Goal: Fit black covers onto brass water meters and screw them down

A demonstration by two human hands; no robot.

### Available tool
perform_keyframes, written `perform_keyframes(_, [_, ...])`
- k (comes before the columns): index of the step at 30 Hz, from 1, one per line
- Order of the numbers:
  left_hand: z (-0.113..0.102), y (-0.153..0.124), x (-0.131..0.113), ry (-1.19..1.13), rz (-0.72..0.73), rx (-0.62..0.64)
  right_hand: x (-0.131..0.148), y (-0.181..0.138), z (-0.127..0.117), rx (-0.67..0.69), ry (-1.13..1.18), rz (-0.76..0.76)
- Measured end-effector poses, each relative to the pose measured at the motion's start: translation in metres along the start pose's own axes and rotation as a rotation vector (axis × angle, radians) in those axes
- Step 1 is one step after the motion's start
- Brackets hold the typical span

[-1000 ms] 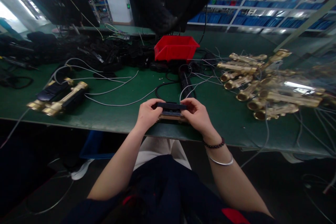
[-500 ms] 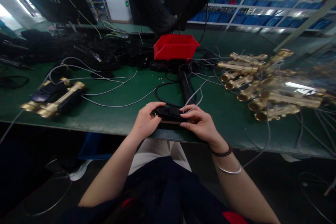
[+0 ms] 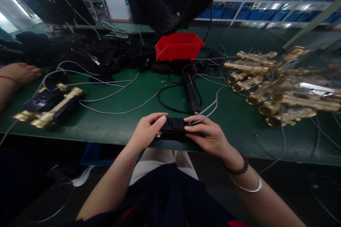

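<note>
Between my two hands, at the front edge of the bench, is a black plastic housing [image 3: 174,124] with a square raised patch on top. A bit of brass shows under its left end. My left hand [image 3: 149,129] grips that left end, thumb on top. My right hand [image 3: 206,134] pinches the right end between thumb and fingers, where thin grey cables [image 3: 209,112] come out and bend away. Just beyond lies a black corded tool like an electric screwdriver [image 3: 191,94], its metal tip pointing towards me.
Brass pipe fittings [image 3: 293,101] with grey wires are piled at right. Two brass fittings with black housings [image 3: 57,110] lie at left, near another person's hand [image 3: 22,72]. A red bin [image 3: 179,48] stands behind the tool. Black parts [image 3: 114,55] heap along the back left.
The black housing has tipped so that its top faces up more, and the cables at its right end have swung right. Another person's hand has come in at the left.
</note>
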State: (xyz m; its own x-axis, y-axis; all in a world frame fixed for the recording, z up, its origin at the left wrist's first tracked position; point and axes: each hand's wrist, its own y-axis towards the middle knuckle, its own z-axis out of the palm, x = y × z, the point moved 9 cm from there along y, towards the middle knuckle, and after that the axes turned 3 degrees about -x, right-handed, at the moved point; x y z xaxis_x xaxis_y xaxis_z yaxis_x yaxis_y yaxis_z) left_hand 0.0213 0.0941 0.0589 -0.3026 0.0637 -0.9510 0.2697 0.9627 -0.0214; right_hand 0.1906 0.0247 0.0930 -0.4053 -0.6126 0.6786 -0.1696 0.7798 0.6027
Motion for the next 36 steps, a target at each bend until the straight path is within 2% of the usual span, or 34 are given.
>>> perform_keyframes(3, [0.006,-0.002,0.001,0.015,-0.035,0.038,0.005,0.000,0.001,0.041,-0.019,-0.021])
perform_keyframes(11, [0.014,-0.003,0.011,-0.074,-0.149,0.192,0.008,-0.003,-0.002,-0.020,-0.015,-0.016])
perform_keyframes(15, [0.014,-0.002,0.007,-0.036,-0.129,0.239,0.006,-0.002,-0.004,-0.041,-0.009,0.010])
perform_keyframes(17, [0.011,0.000,-0.001,0.041,-0.046,0.209,0.006,0.000,-0.005,-0.041,-0.013,0.009])
perform_keyframes(20, [0.002,-0.001,-0.024,0.247,0.192,0.054,0.003,0.001,0.000,0.009,-0.019,0.009])
perform_keyframes(21, [0.004,-0.003,-0.031,0.306,0.272,0.038,0.003,0.001,0.001,0.025,-0.026,0.008])
perform_keyframes(24, [0.023,-0.010,-0.038,0.405,0.401,0.133,0.008,0.000,0.002,0.062,-0.090,-0.010])
perform_keyframes(27, [0.033,-0.010,-0.036,0.472,0.420,0.175,0.027,0.002,-0.007,0.175,-0.250,0.007])
perform_keyframes(30, [0.034,-0.008,-0.035,0.504,0.424,0.178,0.052,0.020,-0.023,0.346,-0.279,0.050])
perform_keyframes(32, [0.033,-0.007,-0.035,0.503,0.429,0.173,0.058,0.047,-0.035,0.366,-0.179,0.100])
perform_keyframes(34, [0.033,-0.007,-0.035,0.483,0.442,0.159,0.040,0.085,-0.040,0.271,-0.165,0.184])
perform_keyframes(36, [0.033,-0.007,-0.034,0.452,0.455,0.147,0.003,0.123,-0.029,0.199,-0.259,0.231])
